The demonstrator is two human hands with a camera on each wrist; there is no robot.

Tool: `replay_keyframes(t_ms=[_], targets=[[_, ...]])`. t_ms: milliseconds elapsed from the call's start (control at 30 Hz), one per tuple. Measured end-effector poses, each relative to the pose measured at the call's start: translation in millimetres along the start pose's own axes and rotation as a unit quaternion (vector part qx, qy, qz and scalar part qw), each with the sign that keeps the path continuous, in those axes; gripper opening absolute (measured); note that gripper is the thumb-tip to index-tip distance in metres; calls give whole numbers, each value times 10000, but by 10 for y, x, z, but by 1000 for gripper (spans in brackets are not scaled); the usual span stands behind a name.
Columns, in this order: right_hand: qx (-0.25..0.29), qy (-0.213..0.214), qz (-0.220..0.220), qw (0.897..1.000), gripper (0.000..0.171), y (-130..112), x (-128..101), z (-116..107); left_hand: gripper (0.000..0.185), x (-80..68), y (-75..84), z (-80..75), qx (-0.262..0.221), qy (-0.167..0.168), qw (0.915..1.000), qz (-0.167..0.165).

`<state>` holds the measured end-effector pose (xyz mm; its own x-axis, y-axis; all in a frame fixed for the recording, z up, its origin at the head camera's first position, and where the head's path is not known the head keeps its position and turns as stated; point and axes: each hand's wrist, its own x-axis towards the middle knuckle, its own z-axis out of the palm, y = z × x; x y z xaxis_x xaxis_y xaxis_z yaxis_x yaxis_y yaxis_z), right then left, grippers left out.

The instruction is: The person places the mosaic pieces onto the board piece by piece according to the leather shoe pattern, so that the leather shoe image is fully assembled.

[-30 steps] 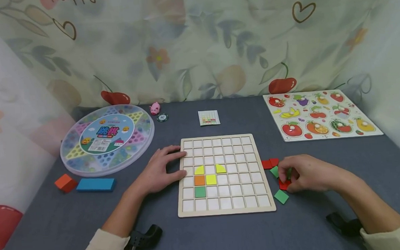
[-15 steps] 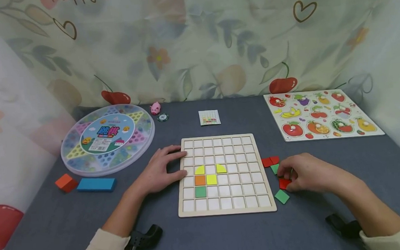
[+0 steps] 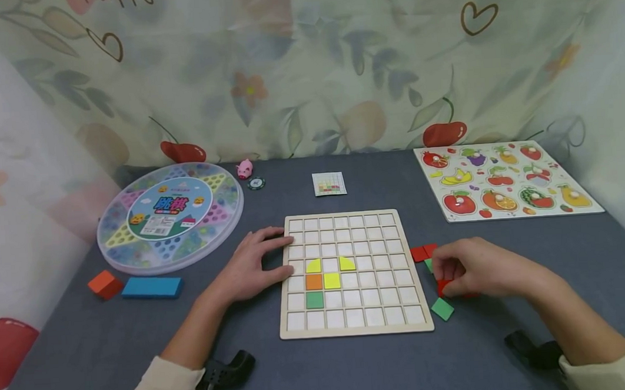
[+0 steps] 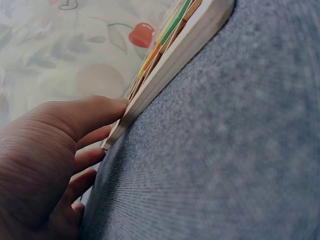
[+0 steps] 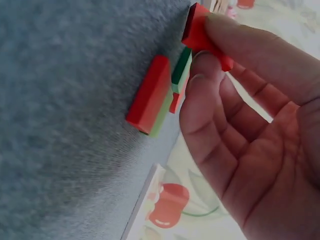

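A wooden grid board (image 3: 351,228) lies mid-table with yellow, orange and green tiles (image 3: 313,281) in its lower left cells. My left hand (image 3: 281,257) rests flat against the board's left edge (image 4: 180,55), fingers straight. To the right of the board, my right hand (image 3: 443,276) pinches a red tile (image 5: 200,30) between thumb and fingers, just above the cloth. Under and beside that hand lie more loose tiles: a red pair (image 3: 423,252), a green one (image 3: 442,309), and a red-on-green stack (image 5: 150,95).
A round checkers box (image 3: 170,217) sits at the left, with an orange block (image 3: 104,284) and a blue block (image 3: 152,287) in front of it. A fruit peg puzzle (image 3: 508,179) lies at the back right. A pattern card (image 3: 329,184), pink pig (image 3: 244,168) and chip (image 3: 256,183) lie behind the board.
My right hand's fingers have closed round the red tile and tipped it up off the cloth. The left hand and the board have stayed put.
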<state>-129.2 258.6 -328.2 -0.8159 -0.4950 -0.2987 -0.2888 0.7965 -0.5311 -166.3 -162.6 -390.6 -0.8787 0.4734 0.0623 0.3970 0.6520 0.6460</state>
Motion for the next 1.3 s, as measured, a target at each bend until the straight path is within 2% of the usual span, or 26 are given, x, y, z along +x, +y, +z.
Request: replay_keyframes(t_ms=[367,567,1300], targets=[[774,247,-415,9958,19,-61,54,-115,59,-3,14,-1,-8,-2,10000,27],[1027,255,-408,9936,21,-199,147,-115,58,3,16,-3,24,-3,10000,-3],[974,-245,-749,9921,8,-803,626,43,59,-1,12,0,16,13,10000,-47]])
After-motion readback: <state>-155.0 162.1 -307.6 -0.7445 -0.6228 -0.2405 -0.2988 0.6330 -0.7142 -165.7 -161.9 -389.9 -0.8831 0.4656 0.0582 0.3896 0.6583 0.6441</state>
